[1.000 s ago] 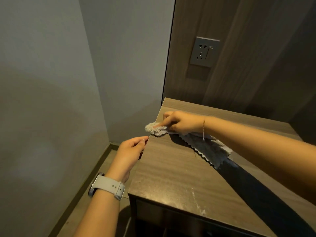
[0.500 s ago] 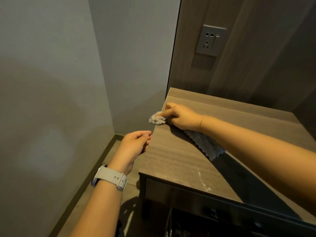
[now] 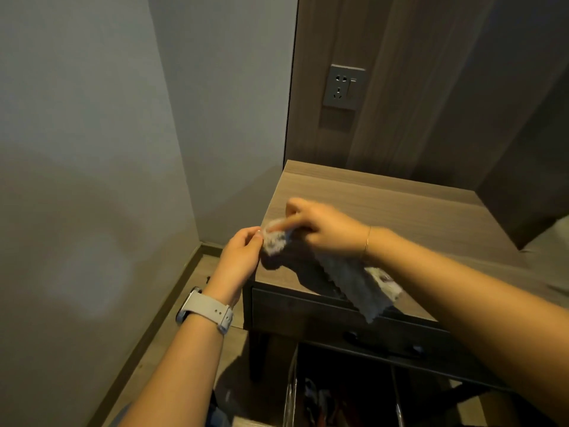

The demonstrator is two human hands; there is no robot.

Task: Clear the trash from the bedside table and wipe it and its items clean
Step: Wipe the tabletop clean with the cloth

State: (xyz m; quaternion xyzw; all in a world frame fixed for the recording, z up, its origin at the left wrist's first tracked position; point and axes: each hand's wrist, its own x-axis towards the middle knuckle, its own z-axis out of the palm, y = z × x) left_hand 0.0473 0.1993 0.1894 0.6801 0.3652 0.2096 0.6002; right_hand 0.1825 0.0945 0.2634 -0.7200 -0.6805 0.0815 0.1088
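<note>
We see our right hand (image 3: 323,228) over the left front part of the wooden tabletop (image 3: 385,204), its fingers curled round a grey cloth (image 3: 345,272), with the forefinger stretched out along the bunched end of it; this hand is somewhat blurred. The cloth's bunched end sits at the tabletop's left edge, and the rest trails back under our wrist towards the front edge, where its zigzag hem hangs a little over the dark drawer front (image 3: 323,315). Our left hand (image 3: 243,257) is just beside that left edge, its thumb and fingertips drawn together and touching the cloth's bunched end; whether it truly pinches the fabric we cannot tell. On the left wrist we wear a watch with a pale strap (image 3: 206,311); a thin bracelet (image 3: 367,241) circles the right wrist. On the brown panel behind the tabletop is a grey wall socket (image 3: 343,86).
</note>
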